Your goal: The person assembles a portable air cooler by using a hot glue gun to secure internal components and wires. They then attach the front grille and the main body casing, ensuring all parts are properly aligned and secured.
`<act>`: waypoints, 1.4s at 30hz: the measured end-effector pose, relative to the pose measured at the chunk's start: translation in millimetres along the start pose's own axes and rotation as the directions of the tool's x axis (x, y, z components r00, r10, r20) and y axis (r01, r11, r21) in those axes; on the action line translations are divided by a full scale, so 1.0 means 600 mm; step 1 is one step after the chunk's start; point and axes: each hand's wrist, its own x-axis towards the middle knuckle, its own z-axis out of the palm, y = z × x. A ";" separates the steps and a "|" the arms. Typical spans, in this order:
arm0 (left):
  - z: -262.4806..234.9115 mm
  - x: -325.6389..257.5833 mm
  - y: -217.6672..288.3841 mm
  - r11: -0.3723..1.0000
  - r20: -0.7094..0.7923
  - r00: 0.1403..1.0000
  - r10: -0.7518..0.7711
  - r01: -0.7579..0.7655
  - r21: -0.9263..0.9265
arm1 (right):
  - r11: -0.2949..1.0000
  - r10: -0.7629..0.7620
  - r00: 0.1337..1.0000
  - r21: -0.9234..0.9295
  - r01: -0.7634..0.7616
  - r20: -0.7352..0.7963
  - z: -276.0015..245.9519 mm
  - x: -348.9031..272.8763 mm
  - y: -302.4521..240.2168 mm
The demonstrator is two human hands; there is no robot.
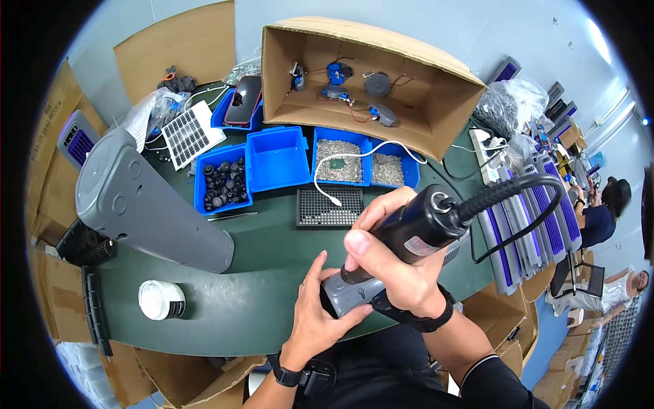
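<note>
My right hand is wrapped round a black corded electric screwdriver, its thumb pressed along the body. The tool's lower end points down at a grey plastic housing; the hand hides whether the tip touches a screw. Against the near end of that housing, my left hand grips with fingers on one side and thumb on the other. Part of the housing runs out to the right under my right hand. A black perforated tray with small metal pieces lies just beyond both hands.
A tall grey housing stands at the left, behind a white jar. Blue bins hold black knobs and small screws. A cardboard box holds small motors. Grey-purple units line the right, where two people are beyond.
</note>
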 end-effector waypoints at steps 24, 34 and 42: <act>-0.002 -0.001 -0.010 0.992 -0.007 0.992 0.125 -0.125 0.037 | 0.997 0.052 0.988 -0.061 -0.044 0.148 -0.007 -0.033 0.041; -0.014 0.001 -0.003 0.998 0.040 0.997 0.069 -0.069 -0.007 | 0.994 -0.074 0.966 -0.061 0.091 0.246 -0.015 -0.025 0.023; -0.118 -0.033 0.023 0.984 0.184 0.967 -0.177 0.168 0.065 | 1.000 -0.005 0.993 -0.020 0.007 0.115 -0.058 -0.012 -0.031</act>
